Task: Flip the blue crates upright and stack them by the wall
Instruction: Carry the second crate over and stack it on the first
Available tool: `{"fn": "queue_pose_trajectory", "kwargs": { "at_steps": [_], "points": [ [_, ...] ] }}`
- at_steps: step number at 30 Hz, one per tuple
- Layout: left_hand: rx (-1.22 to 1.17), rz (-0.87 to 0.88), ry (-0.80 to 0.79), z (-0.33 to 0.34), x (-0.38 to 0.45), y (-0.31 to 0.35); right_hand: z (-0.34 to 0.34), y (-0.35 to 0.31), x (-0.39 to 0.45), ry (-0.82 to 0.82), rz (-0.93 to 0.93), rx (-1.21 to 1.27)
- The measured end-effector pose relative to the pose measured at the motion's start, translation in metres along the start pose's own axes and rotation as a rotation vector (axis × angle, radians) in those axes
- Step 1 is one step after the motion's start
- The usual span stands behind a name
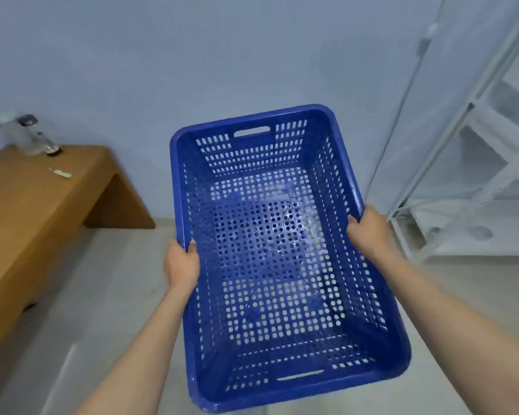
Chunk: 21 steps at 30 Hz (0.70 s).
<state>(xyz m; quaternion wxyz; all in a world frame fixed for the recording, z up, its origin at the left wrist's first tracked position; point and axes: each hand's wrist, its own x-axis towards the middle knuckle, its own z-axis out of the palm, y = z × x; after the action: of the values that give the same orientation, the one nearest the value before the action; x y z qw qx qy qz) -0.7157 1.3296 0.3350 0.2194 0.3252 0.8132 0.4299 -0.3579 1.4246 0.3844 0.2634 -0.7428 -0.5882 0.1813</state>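
Blue crate held upright in the air, open side up, between two bare hands.

Left hand clamped on the left long rim, thumb hooked over the edge into the inside, other fingers hidden under the rim. Right hand closed on the right long rim, a little further from the body than the left one, fingers wrapped over the edge, thumb not visible. Crate between the hands, its far short side toward the wall, its near short side low in the view, close to the body. Slightly tilted, well above the floor, touching nothing but the hands. Wooden bench to the left, against the wall, apart from the crate. White rack to the right, also apart.
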Motion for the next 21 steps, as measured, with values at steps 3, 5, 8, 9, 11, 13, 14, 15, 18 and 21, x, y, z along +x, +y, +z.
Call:
{"fn": "queue_pose_trajectory", "kwargs": {
  "at_steps": [3,5,8,9,11,13,14,15,18,21],
  "points": [
    [-0.034,-0.113,0.019,0.031,0.057,-0.01,0.041,-0.035,0.071,-0.055,-0.08,-0.109],
    [-0.068,-0.207,0.024,0.05,0.086,-0.018,0.069,-0.058,0.116,-0.1,-0.137,-0.177],
    [-0.113,-0.362,-0.017,0.081,0.122,-0.034,0.109,-0.09,0.182,-0.165,-0.21,-0.291],
    [-0.135,-0.428,-0.04,0.092,0.133,-0.044,0.125,-0.099,0.204,-0.189,-0.238,-0.312],
    [-0.179,-0.567,-0.107,0.114,0.152,-0.059,0.156,-0.12,0.244,-0.223,-0.309,-0.36],
    [-0.197,-0.689,-0.149,0.134,0.164,-0.073,0.188,-0.14,0.278,-0.268,-0.379,-0.434],
    [-0.222,-0.736,-0.165,0.143,0.168,-0.075,0.204,-0.149,0.294,-0.29,-0.414,-0.471],
    [-0.265,-0.777,-0.179,0.154,0.171,-0.078,0.22,-0.158,0.31,-0.31,-0.453,-0.501],
    [-0.389,-0.919,-0.216,0.191,0.177,-0.089,0.27,-0.176,0.351,-0.371,-0.574,-0.557],
    [-0.487,-1.035,-0.244,0.228,0.181,-0.088,0.316,-0.182,0.385,-0.403,-0.638,-0.601]
  ]
}}
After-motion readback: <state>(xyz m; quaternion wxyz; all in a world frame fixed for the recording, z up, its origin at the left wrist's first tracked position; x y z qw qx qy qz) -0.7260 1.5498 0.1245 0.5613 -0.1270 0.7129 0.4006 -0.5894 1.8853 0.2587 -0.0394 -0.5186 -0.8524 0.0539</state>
